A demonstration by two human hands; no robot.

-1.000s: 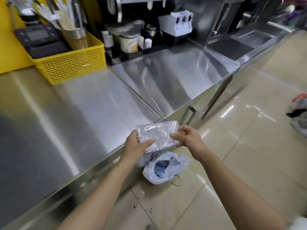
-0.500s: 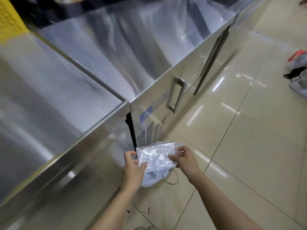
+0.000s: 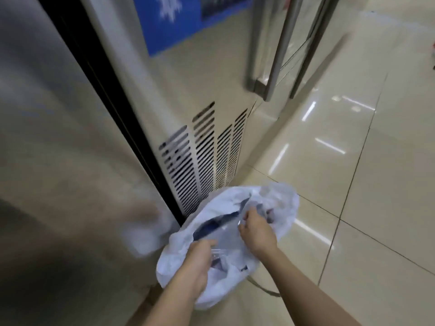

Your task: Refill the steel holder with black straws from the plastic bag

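Note:
A white plastic bag sits open on the floor tiles against the cabinet base. Both my hands reach down into its mouth. My left hand and my right hand hold a crumpled clear plastic bag between them, low inside the white bag, over something dark blue. The clear bag looks flat, and no black straws show in it. The steel holder is out of view.
A steel cabinet front with a vent grille rises just behind the bag. A blue sticker is above the grille, and a door handle hangs to the right. A black gap divides two units. Glossy floor tiles spread right.
My view dropped from the countertop to the floor. Both hands carried the clear plastic bag down from counter-edge height into the white bag.

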